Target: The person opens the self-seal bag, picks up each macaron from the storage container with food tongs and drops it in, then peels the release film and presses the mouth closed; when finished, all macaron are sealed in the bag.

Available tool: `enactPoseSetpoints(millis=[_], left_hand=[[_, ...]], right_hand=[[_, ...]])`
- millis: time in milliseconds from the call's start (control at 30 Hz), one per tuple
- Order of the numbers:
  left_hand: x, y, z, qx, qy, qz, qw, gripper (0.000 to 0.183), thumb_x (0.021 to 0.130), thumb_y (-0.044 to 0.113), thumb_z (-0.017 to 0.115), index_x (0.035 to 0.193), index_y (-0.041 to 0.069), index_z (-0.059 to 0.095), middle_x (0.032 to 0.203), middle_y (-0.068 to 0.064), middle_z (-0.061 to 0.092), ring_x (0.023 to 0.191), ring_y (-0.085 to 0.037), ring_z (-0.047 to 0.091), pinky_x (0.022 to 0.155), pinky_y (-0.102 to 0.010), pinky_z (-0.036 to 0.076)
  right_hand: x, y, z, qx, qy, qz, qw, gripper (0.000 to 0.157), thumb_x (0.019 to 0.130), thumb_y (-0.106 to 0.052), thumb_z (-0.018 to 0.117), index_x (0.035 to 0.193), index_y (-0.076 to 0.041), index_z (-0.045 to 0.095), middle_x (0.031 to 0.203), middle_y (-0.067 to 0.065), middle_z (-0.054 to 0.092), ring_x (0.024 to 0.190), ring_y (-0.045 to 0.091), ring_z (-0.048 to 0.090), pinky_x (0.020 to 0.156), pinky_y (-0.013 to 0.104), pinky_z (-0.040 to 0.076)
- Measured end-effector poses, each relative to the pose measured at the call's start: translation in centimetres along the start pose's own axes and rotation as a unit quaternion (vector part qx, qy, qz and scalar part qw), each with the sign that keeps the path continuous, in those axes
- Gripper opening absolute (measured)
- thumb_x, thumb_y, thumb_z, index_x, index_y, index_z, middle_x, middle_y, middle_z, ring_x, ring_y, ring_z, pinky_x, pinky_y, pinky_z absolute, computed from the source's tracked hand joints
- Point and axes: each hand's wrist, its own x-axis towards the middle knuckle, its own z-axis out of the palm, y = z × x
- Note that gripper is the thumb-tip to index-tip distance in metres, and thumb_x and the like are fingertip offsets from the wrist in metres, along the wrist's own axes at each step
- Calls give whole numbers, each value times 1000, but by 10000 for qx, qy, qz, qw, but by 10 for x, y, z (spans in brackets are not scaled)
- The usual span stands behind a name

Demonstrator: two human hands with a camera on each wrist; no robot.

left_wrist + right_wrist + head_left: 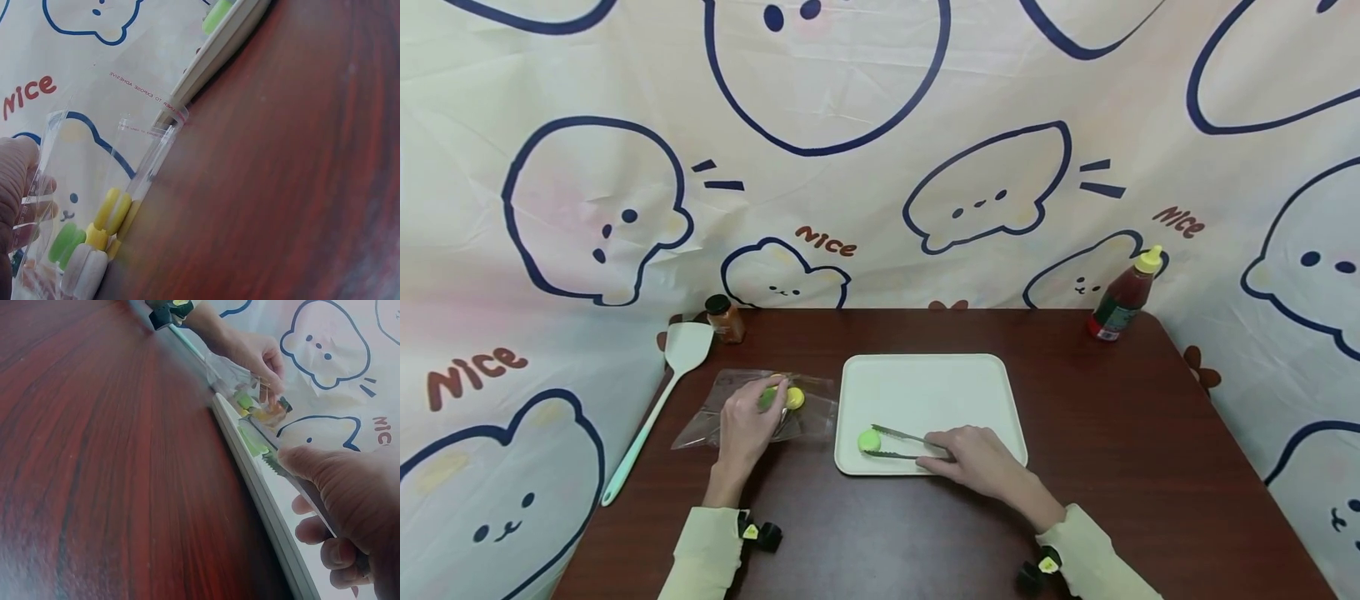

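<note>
My left hand (751, 417) grips the upper film of a clear plastic bag (703, 421). Inside the bag are several macarons: a yellow macaron (112, 211), a green macaron (65, 244) and a pale macaron (84, 272) show through the film in the left wrist view. My right hand (981, 462) holds metal tongs (895, 455) by their handles. The tongs' serrated tips lie on both sides of a light green macaron (869, 441), which is at the left front of a white tray (925, 383). In the right wrist view, the tongs (312, 500) partly cover this macaron.
Left of the bag lies a white spatula (687, 346) with a mint handle. A small spice jar (726, 321) with a black lid stands at the back left. At the back right is a red sauce bottle (1123, 300) with a yellow cap. A printed cloth hangs behind the table.
</note>
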Motion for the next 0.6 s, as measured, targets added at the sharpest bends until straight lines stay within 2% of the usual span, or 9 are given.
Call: enactPoseSetpoints(millis=[267, 600], left_hand=[[0, 1, -1, -17, -38, -92, 9999, 12, 92, 9, 79, 101, 1, 80, 96, -17, 79, 86, -38, 75, 75, -56, 58], [0, 0, 0, 0, 14, -36, 10000, 12, 92, 9, 80, 100, 1, 80, 94, -17, 78, 85, -39, 74, 72, -57, 57]], right_hand=[[-1, 3, 0, -16, 42, -125, 9999, 30, 100, -52, 66, 83, -29, 58, 61, -20, 26, 56, -1, 30, 48, 19, 24], [0, 3, -2, -103, 61, -276, 9995, 30, 102, -49, 66, 81, -28, 58, 61, -19, 34, 57, 0, 34, 50, 18, 28]])
